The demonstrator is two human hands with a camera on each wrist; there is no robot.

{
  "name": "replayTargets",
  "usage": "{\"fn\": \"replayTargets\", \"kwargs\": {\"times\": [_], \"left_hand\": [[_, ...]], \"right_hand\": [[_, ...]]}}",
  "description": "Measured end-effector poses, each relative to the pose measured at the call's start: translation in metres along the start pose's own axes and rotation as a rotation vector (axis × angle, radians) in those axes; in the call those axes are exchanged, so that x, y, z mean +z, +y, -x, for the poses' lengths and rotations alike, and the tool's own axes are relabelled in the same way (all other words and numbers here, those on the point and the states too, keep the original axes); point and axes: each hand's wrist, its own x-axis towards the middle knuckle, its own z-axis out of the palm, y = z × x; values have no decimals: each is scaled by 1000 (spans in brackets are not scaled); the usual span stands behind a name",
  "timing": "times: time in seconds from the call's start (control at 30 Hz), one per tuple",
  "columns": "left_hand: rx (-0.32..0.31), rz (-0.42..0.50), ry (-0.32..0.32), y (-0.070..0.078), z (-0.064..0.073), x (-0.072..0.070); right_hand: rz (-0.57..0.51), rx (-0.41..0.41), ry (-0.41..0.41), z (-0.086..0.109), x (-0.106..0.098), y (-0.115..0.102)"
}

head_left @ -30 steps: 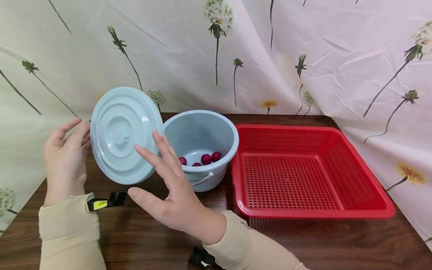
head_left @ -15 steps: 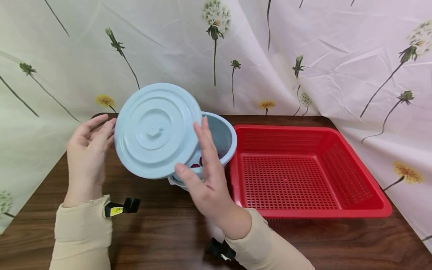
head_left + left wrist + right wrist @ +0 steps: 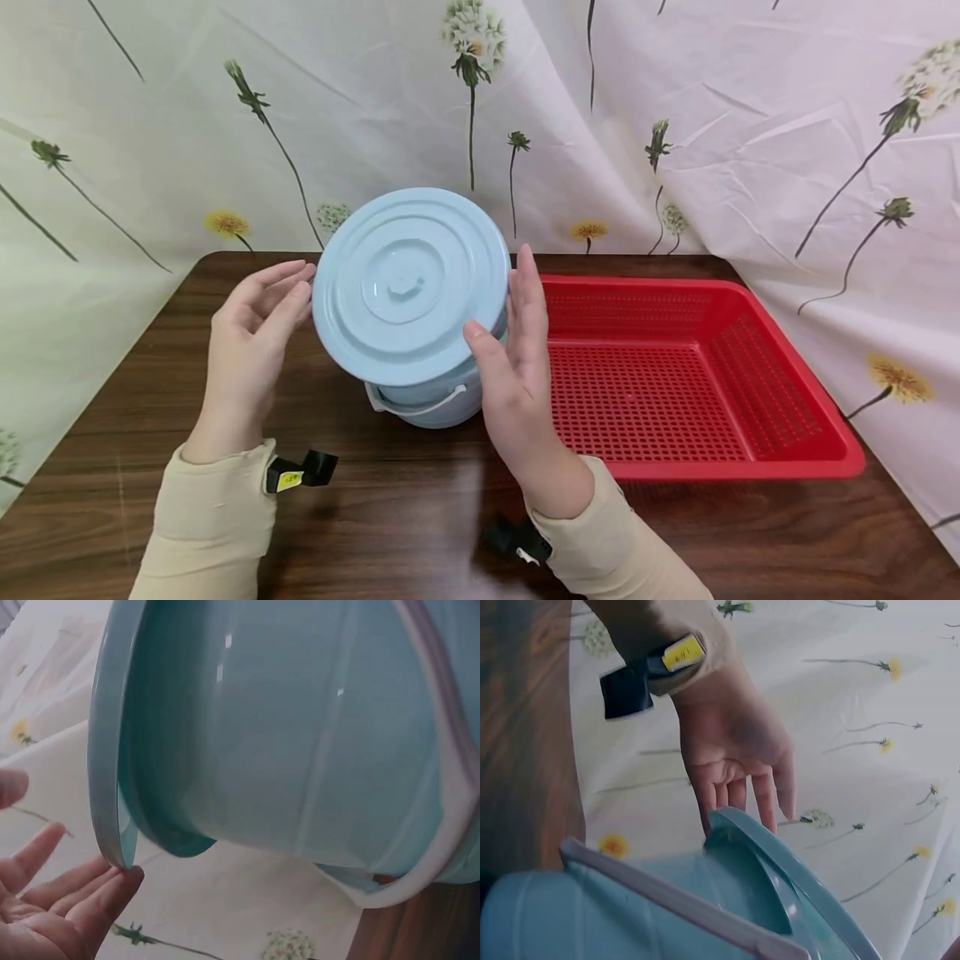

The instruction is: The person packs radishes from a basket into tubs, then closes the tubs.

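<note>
A light blue lid (image 3: 408, 283) with a raised knob hangs over the matching bucket (image 3: 438, 410), tilted toward the camera. In the left wrist view a gap shows between the lid's edge (image 3: 105, 765) and the bucket's rim. My left hand (image 3: 251, 333) touches the lid's left edge with its fingertips (image 3: 120, 881), the thumb standing apart from it. At the lid's right side is my right hand (image 3: 521, 375), its fingers straight and the thumb near the lid's front edge. The bucket's inside is hidden now. Its white handle (image 3: 420, 407) hangs down in front.
A red perforated plastic basket (image 3: 701, 472) stands right of the bucket, close behind my right hand. Both are on a dark brown wooden table (image 3: 405, 517). A white cloth with dandelion prints (image 3: 360, 125) hangs behind and along the sides.
The lid has moved right and now covers the bucket's mouth, hiding the dark red round things inside. Both hands have moved right with it. The basket stays in place.
</note>
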Motion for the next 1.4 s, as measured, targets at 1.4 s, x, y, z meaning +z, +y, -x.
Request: {"fn": "replayTargets", "kwargs": {"times": [1.4], "left_hand": [[-22,-312,-231,-10,2,3]], "right_hand": [[141,436,-153,-21,-26,-1]]}}
